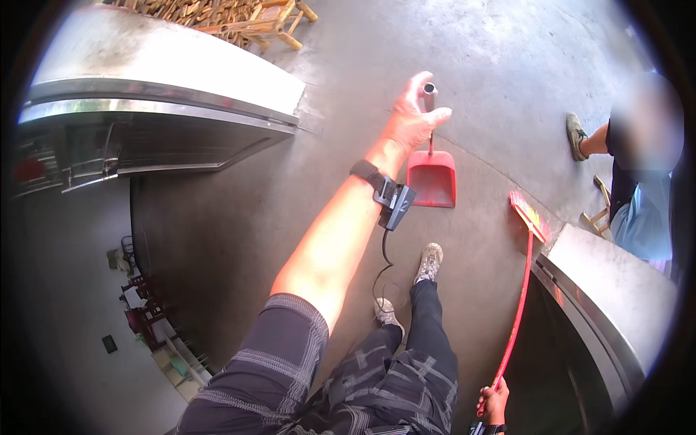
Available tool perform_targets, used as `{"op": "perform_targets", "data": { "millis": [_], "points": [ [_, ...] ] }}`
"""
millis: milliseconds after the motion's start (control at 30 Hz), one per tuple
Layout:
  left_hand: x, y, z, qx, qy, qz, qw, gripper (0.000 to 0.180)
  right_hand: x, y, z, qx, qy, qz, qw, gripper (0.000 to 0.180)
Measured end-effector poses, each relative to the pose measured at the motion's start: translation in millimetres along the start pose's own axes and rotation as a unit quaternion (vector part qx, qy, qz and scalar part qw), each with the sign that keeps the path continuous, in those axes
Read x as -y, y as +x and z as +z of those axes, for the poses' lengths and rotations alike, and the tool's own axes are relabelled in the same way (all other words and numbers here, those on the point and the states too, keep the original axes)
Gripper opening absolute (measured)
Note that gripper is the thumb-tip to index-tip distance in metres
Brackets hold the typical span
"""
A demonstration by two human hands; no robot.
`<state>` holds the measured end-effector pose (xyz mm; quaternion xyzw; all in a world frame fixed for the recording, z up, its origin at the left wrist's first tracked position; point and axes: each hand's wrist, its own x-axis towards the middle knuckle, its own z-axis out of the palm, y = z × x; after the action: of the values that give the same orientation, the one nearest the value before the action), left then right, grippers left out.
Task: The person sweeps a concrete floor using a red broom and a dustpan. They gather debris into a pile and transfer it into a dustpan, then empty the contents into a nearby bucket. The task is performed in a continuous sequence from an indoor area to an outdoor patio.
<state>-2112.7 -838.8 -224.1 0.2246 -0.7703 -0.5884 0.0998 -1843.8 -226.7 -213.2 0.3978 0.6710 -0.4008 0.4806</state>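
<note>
My left hand (416,116) is stretched forward, its thumb and fingers apart around the upper end of an upright dustpan handle (430,94). The fingers do not look closed on it; whether they touch it I cannot tell. Below, the red dustpan (433,181) rests on the floor, its mouth toward me. My right hand (493,403), low at the right, is wrapped around the long red stick of a broom (520,290). The broom's red and yellow bristle head (529,215) points away from me, to the right of the dustpan.
A metal-sided counter (174,80) stands at the left, another (609,290) at the right. A person (641,181) is at the far right beside a small bamboo stool (599,206). Far left, a bamboo rack (254,25) holds brown pieces. A cable (383,272) hangs from my left wrist.
</note>
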Motion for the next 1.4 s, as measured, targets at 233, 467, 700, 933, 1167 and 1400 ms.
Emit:
{"op": "perform_targets", "data": {
  "millis": [233,467,700,933,1167,1400],
  "points": [
    [-5,-30,8,0.113,0.043,0.003,0.993,0.026,29,-36,12,-0.03,-0.087,-0.08,0.993,0.062],
    [-20,-166,-73,0.01,0.067,0.053,0.996,0.022,99,81,19,-0.005,-0.234,-0.31,0.921,0.058],
    [-41,-357,-165,-0.276,-0.094,-0.077,0.953,0.033,326,134,173,0.007,-0.343,-0.411,0.845,0.066],
    [-64,-505,-177,-0.384,0.002,-0.13,0.914,0.045,437,120,311,0.144,-0.359,-0.314,0.867,0.025],
    [-70,-622,-182,-0.548,0.052,-0.193,0.812,0.047,235,128,240,0.103,-0.604,-0.496,0.615,0.05],
    [-64,-698,-191,-0.641,0.06,-0.274,0.714,0.039,127,15,114,0.26,-0.55,-0.38,0.696,0.051]
  ]
}}
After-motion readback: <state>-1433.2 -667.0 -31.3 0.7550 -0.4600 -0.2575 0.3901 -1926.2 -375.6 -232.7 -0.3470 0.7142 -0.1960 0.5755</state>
